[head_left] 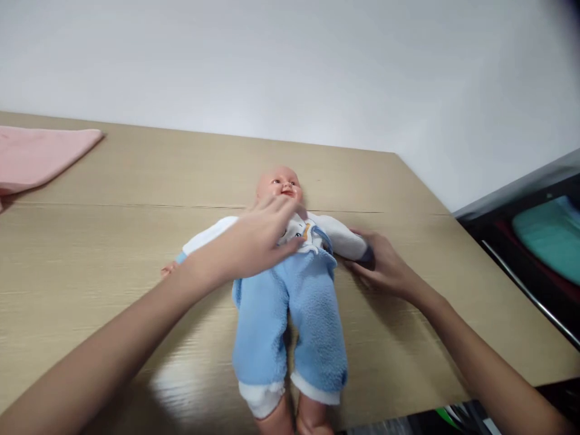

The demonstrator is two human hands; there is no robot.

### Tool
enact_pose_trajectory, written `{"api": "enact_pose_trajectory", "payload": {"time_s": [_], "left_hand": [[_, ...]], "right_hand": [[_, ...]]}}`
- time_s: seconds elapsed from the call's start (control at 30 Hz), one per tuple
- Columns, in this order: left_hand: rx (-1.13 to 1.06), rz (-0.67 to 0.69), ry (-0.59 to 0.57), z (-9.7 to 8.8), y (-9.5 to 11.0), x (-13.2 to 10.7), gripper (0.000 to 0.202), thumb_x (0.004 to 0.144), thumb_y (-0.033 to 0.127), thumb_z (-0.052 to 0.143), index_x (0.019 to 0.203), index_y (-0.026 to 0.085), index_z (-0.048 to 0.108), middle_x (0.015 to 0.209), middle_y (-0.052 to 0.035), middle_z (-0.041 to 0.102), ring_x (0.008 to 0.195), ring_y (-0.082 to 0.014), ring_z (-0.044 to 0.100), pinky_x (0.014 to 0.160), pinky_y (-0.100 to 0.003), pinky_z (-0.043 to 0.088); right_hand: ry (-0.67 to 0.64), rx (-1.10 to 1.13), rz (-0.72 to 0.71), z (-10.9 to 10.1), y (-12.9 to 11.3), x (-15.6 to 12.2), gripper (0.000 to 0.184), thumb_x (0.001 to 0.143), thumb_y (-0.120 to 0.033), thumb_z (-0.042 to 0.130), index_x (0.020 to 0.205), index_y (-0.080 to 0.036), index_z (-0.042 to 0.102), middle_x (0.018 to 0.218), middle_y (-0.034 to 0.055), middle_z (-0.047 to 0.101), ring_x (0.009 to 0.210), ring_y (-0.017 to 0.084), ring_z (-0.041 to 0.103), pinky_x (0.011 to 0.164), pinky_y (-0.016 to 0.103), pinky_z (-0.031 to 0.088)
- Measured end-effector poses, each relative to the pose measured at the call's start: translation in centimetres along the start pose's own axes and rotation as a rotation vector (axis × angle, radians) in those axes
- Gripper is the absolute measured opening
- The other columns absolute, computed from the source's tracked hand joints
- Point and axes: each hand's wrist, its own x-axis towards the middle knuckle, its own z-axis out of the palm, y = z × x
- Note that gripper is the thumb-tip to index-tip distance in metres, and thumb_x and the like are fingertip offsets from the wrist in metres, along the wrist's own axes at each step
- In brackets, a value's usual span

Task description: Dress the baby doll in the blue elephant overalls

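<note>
A baby doll [281, 181] lies on its back on the wooden table, head toward the wall. It wears a white top [339, 234] with a printed animal face and fleecy light-blue trousers [312, 314] with white cuffs. My left hand [260, 232] lies across the doll's upper chest, just below its chin, fingers extended and thumb apart. At the end of the sleeve on the right, my right hand [380, 263] has its thumb and fingers around the dark blue cuff [368, 254]. The doll's hand on that side is hidden. Its other hand [168, 269] rests on the table.
A folded pink cloth [40, 154] lies on the table [181, 169] at the far left. Behind the table rises a pale wall [254, 72]. Off its right edge stands a dark open case [502, 241] with a teal item [548, 232] inside.
</note>
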Motion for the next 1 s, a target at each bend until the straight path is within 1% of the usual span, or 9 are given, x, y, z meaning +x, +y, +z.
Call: {"api": "enact_pose_trajectory", "payload": {"time_s": [0.1, 0.27, 0.37, 0.47, 0.57, 0.7, 0.8, 0.9, 1.0], "left_hand": [[0.166, 0.071, -0.074, 2.8, 1.3, 3.8, 0.033, 0.111, 0.041, 0.067, 0.133, 0.016, 0.069, 0.139, -0.0151, 0.072, 0.134, -0.0386, 0.06, 0.119, -0.056, 0.044], [0.254, -0.026, -0.127, 5.6, 0.3, 7.3, 0.026, 0.109, 0.035, 0.071, 0.123, 0.014, 0.075, 0.127, -0.0157, 0.079, 0.121, -0.0392, 0.065, 0.105, -0.052, 0.047], [0.241, 0.038, -0.105, 6.2, -0.4, 7.4, 0.023, 0.111, 0.037, 0.068, 0.118, 0.016, 0.074, 0.124, -0.0146, 0.078, 0.114, -0.0359, 0.065, 0.1, -0.048, 0.047], [0.119, 0.216, -0.043, 6.4, -0.8, 7.1, 0.021, 0.118, 0.034, 0.055, 0.121, 0.018, 0.068, 0.122, -0.0122, 0.077, 0.109, -0.0294, 0.066, 0.095, -0.041, 0.048], [0.045, 0.393, 0.006, 6.5, -1.1, 6.8, 0.026, 0.121, 0.035, 0.044, 0.126, 0.02, 0.065, 0.116, -0.0093, 0.076, 0.1, -0.0244, 0.069, 0.09, -0.037, 0.048], [0.156, 0.629, 0.106, 6.5, -1.3, 6.1, 0.027, 0.121, 0.026, 0.042, 0.123, 0.022, 0.069, 0.107, -0.0068, 0.078, 0.09, -0.0213, 0.071, 0.083, -0.039, 0.046], [0.208, 0.766, 0.198, 6.6, -1.3, 5.6, 0.033, 0.12, 0.018, 0.039, 0.113, 0.025, 0.071, 0.097, -0.0032, 0.078, 0.085, -0.0185, 0.071, 0.081, -0.039, 0.044], [0.103, 0.74, 0.248, 6.8, -1.3, 5.5, 0.031, 0.121, 0.022, 0.041, 0.11, 0.025, 0.07, 0.093, -0.0031, 0.078, 0.084, -0.0184, 0.07, 0.081, -0.039, 0.045], [-0.16, 0.56, 0.25, 6.9, -1.0, 5.8, 0.026, 0.12, 0.04, 0.052, 0.108, 0.023, 0.069, 0.091, -0.0036, 0.077, 0.083, -0.0194, 0.069, 0.082, -0.037, 0.047]], "right_hand": [[0.093, 0.04, 0.055, 1.1, 0.9, -1.0, 0.065, 0.099, -0.053, 0.078, 0.154, -0.024, 0.06, 0.148, 0.0184, 0.072, 0.136, 0.043, 0.069, 0.117, 0.064, 0.054], [0.115, 0.369, 0.226, 0.5, 0.8, -1.2, 0.064, 0.087, -0.053, 0.092, 0.141, -0.028, 0.068, 0.131, 0.0136, 0.081, 0.11, 0.033, 0.081, 0.093, 0.047, 0.068], [0.158, 0.494, 0.238, -0.9, 0.7, -0.9, 0.058, 0.08, -0.052, 0.097, 0.128, -0.03, 0.073, 0.118, 0.0095, 0.083, 0.098, 0.029, 0.08, 0.084, 0.042, 0.068], [0.225, 0.494, 0.205, -2.2, 0.0, 0.2, 0.054, 0.077, -0.054, 0.098, 0.12, -0.031, 0.076, 0.117, 0.0088, 0.082, 0.095, 0.029, 0.078, 0.079, 0.041, 0.067], [0.28, 0.427, 0.107, -2.9, -1.8, 2.3, 0.049, 0.078, -0.054, 0.099, 0.115, -0.031, 0.077, 0.117, 0.0092, 0.081, 0.1, 0.03, 0.077, 0.083, 0.044, 0.065], [0.216, 0.306, -0.079, -1.9, -5.4, 5.0, 0.035, 0.079, -0.043, 0.098, 0.103, -0.028, 0.077, 0.11, 0.0085, 0.077, 0.095, 0.027, 0.075, 0.078, 0.04, 0.064], [0.138, 0.234, -0.181, -0.6, -7.7, 6.2, 0.011, 0.089, -0.027, 0.082, 0.096, -0.027, 0.074, 0.1, 0.0046, 0.071, 0.08, 0.021, 0.068, 0.07, 0.035, 0.06], [0.102, 0.21, -0.228, -0.1, -8.4, 6.3, 0.012, 0.091, -0.026, 0.078, 0.087, -0.027, 0.066, 0.101, 0.0048, 0.071, 0.086, 0.022, 0.068, 0.076, 0.036, 0.061], [-0.01, 0.252, -0.225, -0.5, -7.4, 5.6, 0.011, 0.096, -0.036, 0.078, 0.1, -0.028, 0.072, 0.123, 0.0093, 0.072, 0.113, 0.03, 0.071, 0.101, 0.045, 0.062]]}}
